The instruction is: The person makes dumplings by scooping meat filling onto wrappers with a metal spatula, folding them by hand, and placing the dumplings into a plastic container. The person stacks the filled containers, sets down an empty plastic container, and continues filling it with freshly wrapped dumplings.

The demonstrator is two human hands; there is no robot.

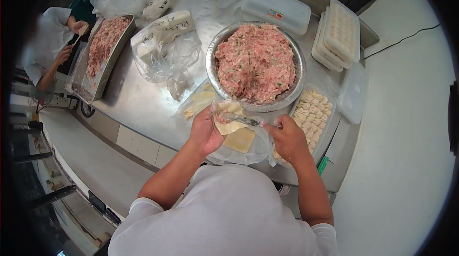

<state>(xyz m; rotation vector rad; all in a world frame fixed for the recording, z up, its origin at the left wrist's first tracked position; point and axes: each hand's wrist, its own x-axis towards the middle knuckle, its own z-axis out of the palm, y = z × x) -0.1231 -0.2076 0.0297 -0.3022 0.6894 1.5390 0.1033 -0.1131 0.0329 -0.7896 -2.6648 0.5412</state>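
My left hand [206, 129] is closed under the edge of a pale square dumpling wrapper [228, 128], which lies across the fingers. A small dab of pink meat filling [222, 116] sits on it. My right hand [288, 137] grips a flat metal spreader [243, 120], its blade reaching over the wrapper by the filling. Just below, a stack of more wrappers [240, 141] rests on a plastic bag [258, 150]. Beyond both hands stands a metal bowl [297, 84] heaped with minced meat [256, 60]. Right of it, a tray holds rows of folded dumplings [311, 115].
A long metal pan [125, 36] of minced meat is at the left, with another person [48, 43] beside it. Bagged wrapper packs [165, 31] lie on the steel table [122, 91]. Plastic containers [276, 10] and stacked dumpling boxes [338, 34] line the back and right.
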